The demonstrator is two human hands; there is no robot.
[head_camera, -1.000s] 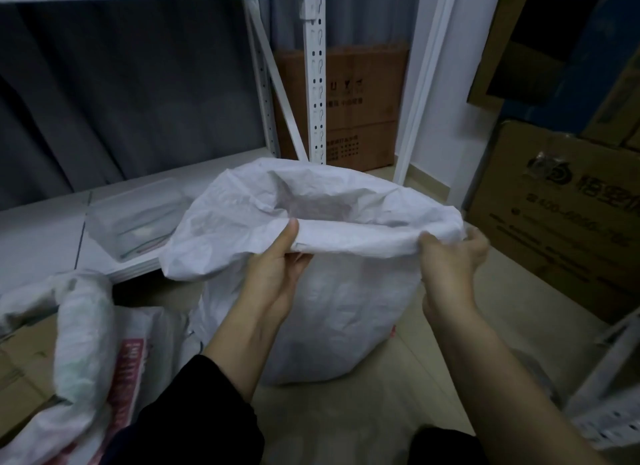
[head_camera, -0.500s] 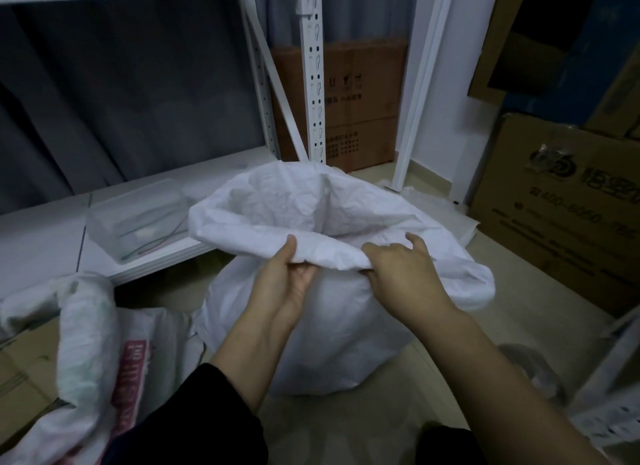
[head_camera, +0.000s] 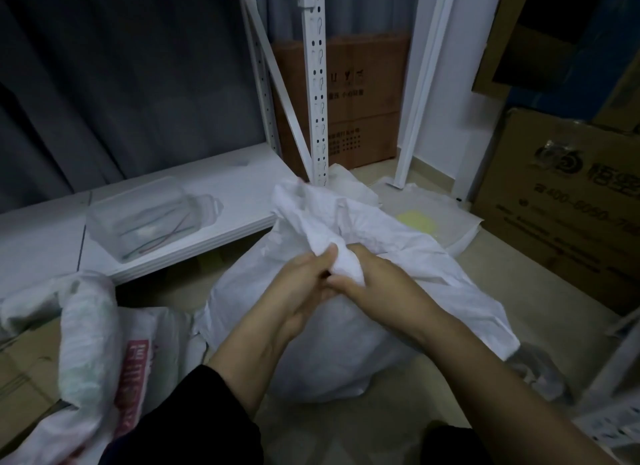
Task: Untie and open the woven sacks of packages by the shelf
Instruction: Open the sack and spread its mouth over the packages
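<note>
Starting at nine o'clock, we see a second sack (head_camera: pixel 93 354) with red print slumped on cardboard, and a clear plastic box (head_camera: pixel 142 219) on the low shelf (head_camera: pixel 239 184). At centre our left hand (head_camera: pixel 298 291) and right hand (head_camera: pixel 377 284) both clutch the gathered mouth of the white woven sack (head_camera: pixel 346 326) (bunched, standing on the floor). Cartons (head_camera: pixel 561 201) sit at three o'clock.

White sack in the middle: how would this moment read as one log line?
white sack: mouth bunched | left hand: grips cloth | right hand: grips cloth | hands touching
</note>
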